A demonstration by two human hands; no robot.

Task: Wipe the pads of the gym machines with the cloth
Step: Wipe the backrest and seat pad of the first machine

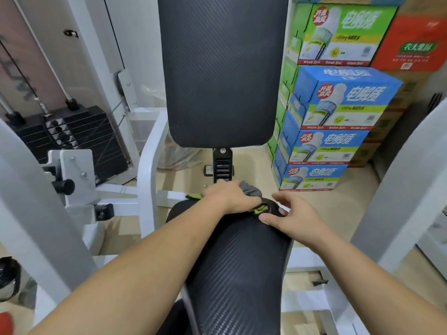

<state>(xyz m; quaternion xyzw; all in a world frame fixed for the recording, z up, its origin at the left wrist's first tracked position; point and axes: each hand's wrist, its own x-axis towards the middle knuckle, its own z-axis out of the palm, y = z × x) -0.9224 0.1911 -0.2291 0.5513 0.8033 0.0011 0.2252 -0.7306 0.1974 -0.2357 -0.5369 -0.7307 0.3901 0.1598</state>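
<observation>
The back pad (pixel 222 68) stands behind the seat pad (pixel 239 262); the weight stack (pixel 72 131) sits left, stacked boxes (pixel 333 112) right (on the floor (pixel 251 165)).

One head-worn view looks forward and down — close over the seat pad (pixel 242 257), back pad (pixel 222 68) beyond.

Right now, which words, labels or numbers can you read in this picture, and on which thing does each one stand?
"电解质": large white characters on the stacked blue cardboard drink boxes and on the green cardboard drink box.
"开盖赢奖": red round badge on those same boxes.
"农夫果园": green label on the red cardboard box; blurred, so not certain.
Small print and codes on all boxes: too small to read.
Black seat pad, black back pad: no text.
</observation>
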